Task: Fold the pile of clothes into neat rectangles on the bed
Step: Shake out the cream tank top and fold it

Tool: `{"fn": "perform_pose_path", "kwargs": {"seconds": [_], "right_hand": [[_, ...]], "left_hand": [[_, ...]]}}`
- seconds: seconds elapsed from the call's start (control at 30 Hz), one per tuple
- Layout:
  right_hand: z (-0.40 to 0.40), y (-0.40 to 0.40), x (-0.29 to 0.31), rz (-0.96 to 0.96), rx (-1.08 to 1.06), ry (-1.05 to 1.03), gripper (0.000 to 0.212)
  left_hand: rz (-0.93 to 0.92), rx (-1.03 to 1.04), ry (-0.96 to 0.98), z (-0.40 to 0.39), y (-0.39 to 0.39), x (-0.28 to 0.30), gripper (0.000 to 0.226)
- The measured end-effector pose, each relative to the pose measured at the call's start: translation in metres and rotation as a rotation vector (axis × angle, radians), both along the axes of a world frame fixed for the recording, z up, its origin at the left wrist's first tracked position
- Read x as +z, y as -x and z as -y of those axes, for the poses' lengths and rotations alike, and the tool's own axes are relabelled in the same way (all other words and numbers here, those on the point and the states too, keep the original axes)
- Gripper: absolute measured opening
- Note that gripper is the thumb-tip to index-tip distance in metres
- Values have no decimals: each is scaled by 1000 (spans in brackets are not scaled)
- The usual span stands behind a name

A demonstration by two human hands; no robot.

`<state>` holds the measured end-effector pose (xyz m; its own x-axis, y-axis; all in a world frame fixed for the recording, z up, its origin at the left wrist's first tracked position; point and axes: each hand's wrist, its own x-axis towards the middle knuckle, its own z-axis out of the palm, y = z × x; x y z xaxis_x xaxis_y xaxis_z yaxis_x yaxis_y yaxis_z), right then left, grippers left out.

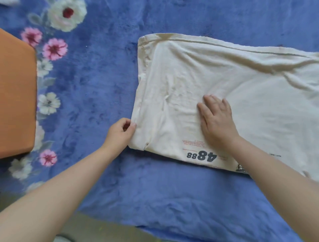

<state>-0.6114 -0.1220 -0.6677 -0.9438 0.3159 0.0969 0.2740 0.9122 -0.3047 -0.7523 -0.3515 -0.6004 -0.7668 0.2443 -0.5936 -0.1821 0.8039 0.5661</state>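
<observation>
A cream-white T-shirt [215,82] lies flat on the blue floral blanket [103,86], partly folded, with a dark "4888" print along its near edge. It runs off the right side of the view. My left hand [120,132] pinches the shirt's near left edge between thumb and fingers. My right hand [216,121] rests flat on the cloth, fingers straight and pointing away from me, pressing the shirt down near its middle.
A folded orange cloth [16,96] sits at the left edge on the blanket. A bit of white cloth [9,2] shows at the top left corner. The bed's near edge and a strip of floor [89,229] run along the bottom.
</observation>
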Motion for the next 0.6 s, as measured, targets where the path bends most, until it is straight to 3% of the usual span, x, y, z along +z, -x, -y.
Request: {"fn": "perform_pose_path", "kwargs": {"seconds": [0.13, 0.27, 0.4, 0.6], "right_hand": [[25, -25, 2, 18, 81, -22, 36], [45, -64, 1, 105, 225, -32, 63], [56, -85, 0, 145, 263, -141, 53], [56, -90, -2, 152, 173, -145, 56]], "left_hand": [[10, 35, -13, 17, -12, 3, 13], [71, 159, -173, 21, -20, 6, 24], [207, 327, -325, 22, -14, 6, 24], [-187, -35, -23, 27, -13, 5, 10]]}}
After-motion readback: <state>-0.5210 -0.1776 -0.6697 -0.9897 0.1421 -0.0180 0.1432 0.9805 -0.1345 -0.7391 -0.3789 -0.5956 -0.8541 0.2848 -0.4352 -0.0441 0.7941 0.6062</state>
